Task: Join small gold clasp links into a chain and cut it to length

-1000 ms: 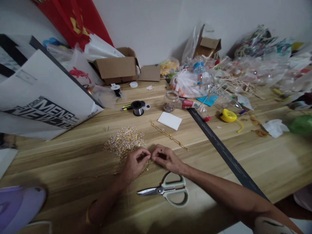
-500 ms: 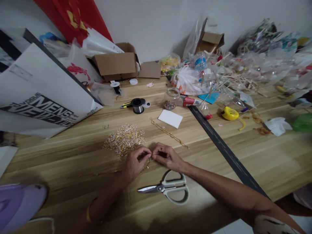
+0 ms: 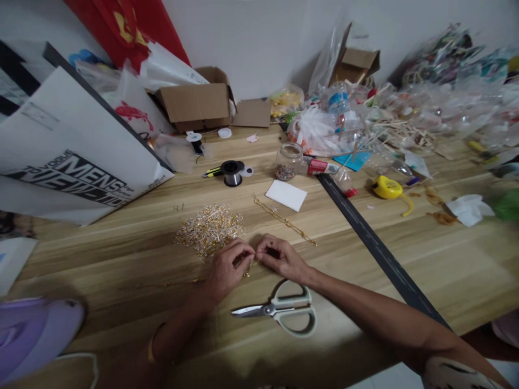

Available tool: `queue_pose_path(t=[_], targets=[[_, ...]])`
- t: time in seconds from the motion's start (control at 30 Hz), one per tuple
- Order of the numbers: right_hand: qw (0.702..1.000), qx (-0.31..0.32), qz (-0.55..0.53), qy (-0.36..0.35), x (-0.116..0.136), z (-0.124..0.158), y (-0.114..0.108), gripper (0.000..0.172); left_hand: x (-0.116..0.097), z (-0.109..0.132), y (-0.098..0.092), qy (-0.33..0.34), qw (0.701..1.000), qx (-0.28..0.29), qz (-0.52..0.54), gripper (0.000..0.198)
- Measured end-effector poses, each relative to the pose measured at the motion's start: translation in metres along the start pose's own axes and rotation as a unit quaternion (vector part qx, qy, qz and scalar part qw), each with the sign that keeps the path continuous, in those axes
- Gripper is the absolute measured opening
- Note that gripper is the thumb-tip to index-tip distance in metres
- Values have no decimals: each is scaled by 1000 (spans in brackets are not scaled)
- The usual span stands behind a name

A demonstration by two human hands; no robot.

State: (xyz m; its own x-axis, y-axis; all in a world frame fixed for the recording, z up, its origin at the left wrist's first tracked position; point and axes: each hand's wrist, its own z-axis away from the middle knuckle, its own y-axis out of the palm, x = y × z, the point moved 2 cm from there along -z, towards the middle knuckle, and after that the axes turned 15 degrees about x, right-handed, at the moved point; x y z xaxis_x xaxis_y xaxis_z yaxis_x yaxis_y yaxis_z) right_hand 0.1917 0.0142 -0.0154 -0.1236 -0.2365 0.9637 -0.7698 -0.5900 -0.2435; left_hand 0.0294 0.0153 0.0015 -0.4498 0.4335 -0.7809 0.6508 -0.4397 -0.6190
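View drifts slightly vs. 1 s ago; relative to the table (image 3: 121, 259), both hands & everything nearby stay approx. put. L hand (image 3: 227, 270): thumb & forefinger tips clamped on a gold chain (image 3: 248, 273), which hangs just below them. R hand (image 3: 284, 260): thumb & fingertips together, almost meeting L's; can't tell exactly what's pinched, too small. Pile of gold/clear pieces (image 3: 208, 229) lies just beyond L hand. Scissors (image 3: 294, 307) lie nearer the wearer, blades pointing L. 2nd gold chain (image 3: 284, 220) lies beyond R hand, next to white card (image 3: 286, 195). Farther back: wire spool (image 3: 232, 175), clear jar (image 3: 288, 162) w/ small beads, yellow tape measure (image 3: 387, 187) to R.
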Motion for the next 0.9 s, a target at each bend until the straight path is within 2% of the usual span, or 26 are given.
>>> queue_pose_path(t=[0.17,0.33,0.47,0.53,0.67,0.73,0.8,0.9], targets=[[1000,-1,2,-1,0,0,0,22,3,-1,-1,-20,999,-7,26,9],[1000,5,-4,-7,0,0,-1,21,12,-3,2,-48,992,1,118,7],[1000,1,-8,-6,-2,1,-1,20,17,-4,3,-39,986,-3,163,6],[1000,5,-10,-7,-2,1,-2,19,18,-5,3,-29,986,-15,161,7],[1000,7,-14,-13,1,1,-3,19,16,-4,-1,-10,993,-76,94,7],[1000,8,-15,-10,2,1,-3,18,14,-4,-2,-7,991,-86,101,8],[1000,8,-18,-6,3,1,-4,16,14,-4,-2,-29,985,-68,156,8],[1000,0,-24,-3,1,1,-4,14,16,-4,-1,-110,962,-26,248,8]])
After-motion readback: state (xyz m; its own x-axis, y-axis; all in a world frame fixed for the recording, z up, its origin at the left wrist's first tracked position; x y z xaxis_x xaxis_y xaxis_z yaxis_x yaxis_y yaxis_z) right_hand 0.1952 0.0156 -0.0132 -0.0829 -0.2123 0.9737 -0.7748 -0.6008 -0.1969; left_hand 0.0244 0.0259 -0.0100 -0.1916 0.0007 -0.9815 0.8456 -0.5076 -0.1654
